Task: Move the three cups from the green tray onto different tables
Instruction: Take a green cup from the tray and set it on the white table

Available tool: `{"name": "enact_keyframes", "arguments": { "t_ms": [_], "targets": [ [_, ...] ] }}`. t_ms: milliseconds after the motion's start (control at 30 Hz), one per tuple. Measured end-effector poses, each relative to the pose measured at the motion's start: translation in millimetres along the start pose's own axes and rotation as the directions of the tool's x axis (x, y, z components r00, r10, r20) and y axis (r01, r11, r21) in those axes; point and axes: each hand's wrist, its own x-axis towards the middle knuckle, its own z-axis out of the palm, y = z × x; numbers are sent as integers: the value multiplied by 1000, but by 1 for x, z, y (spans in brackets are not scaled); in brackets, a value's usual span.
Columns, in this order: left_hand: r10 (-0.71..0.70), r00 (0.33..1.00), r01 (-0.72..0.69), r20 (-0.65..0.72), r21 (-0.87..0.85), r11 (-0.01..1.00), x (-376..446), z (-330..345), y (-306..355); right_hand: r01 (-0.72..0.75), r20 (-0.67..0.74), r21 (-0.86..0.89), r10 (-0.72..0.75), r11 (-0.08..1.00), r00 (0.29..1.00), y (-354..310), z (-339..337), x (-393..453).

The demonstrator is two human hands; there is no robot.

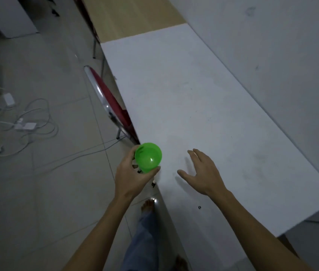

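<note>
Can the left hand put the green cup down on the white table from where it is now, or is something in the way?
Probably yes. The left hand holds the green cup right at the near edge of the white table, whose surface beside it looks bare. The right hand hovers open to the side, not blocking.

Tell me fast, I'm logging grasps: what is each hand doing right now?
Left hand: closed around the green cup, at the white table's edge.
Right hand: open, empty, fingers spread above the table.
</note>
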Motion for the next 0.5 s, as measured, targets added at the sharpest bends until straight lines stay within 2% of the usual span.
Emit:
{"name": "enact_keyframes", "arguments": {
  "t_ms": [300,400,500],
  "targets": [
    [55,994,-55,96,-9,998,153,50,-18,-58,-102,-38,54,998,993,-1,42,131],
    [68,994,-67,87,-19,998,189,67,-20,-106,-79,-52,101,993,992,3,58,148],
    [72,993,-71,91,-16,997,220,83,-20,-135,-117,-46,129,990,985,5,75,148]
  ]
}}
